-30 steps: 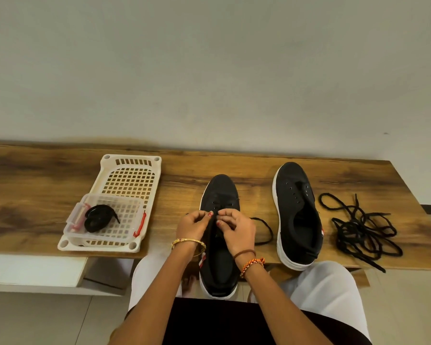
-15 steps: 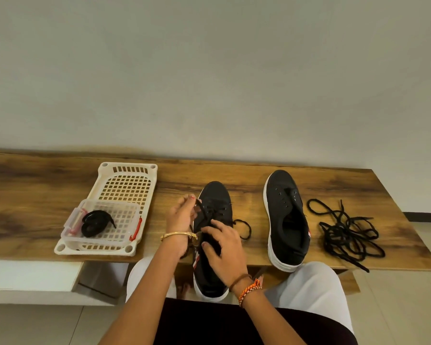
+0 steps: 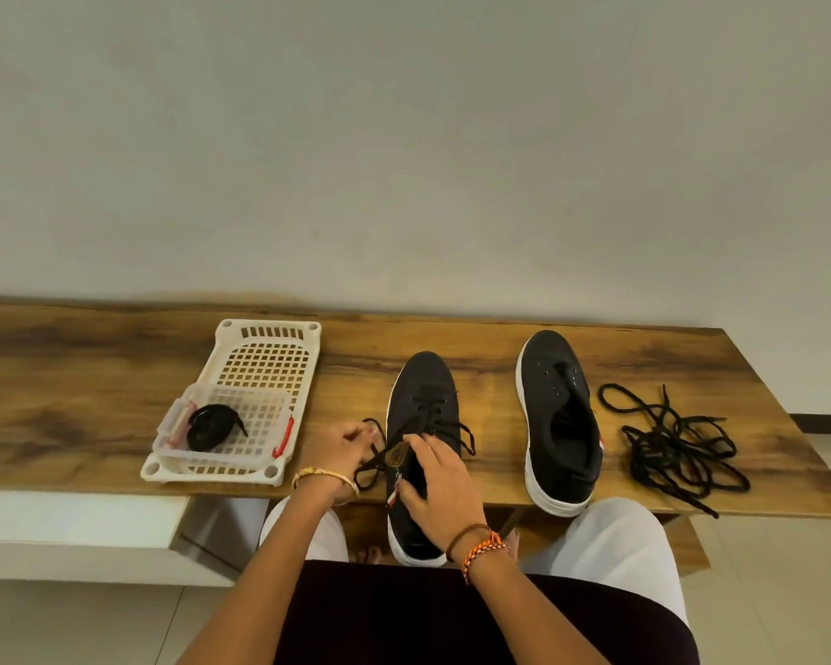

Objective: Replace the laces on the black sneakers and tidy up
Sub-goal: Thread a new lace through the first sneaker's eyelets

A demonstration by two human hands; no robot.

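- The left hand (image 3: 339, 446) sits just left of the near sneaker (image 3: 421, 439), fingers curled and pinching a black lace end (image 3: 373, 460) that loops out from the shoe's left side.
- The right hand (image 3: 440, 482) lies over the sneaker's opening, fingers spread and fairly straight; the fingertips touch the tongue near its tan label, and the thumb rests by the collar. It looks to be pressing rather than gripping, though the fingertips are partly hidden.
- This sneaker stands on the wooden table (image 3: 92, 405), toe pointing away, heel hanging over the near edge; lace crosses its upper eyelets, and a loose end trails off to its right.
- The second sneaker (image 3: 555, 415) stands to the right, well apart, with bare eyelets.
- Right of it lies a tangled pile of black laces (image 3: 675, 446).
- On the left, a white perforated tray (image 3: 269, 350) holds a clear plastic box (image 3: 260, 424) with red clips; a coiled black lace (image 3: 209, 427) rests inside the box.
- Bracelets ring both wrists.
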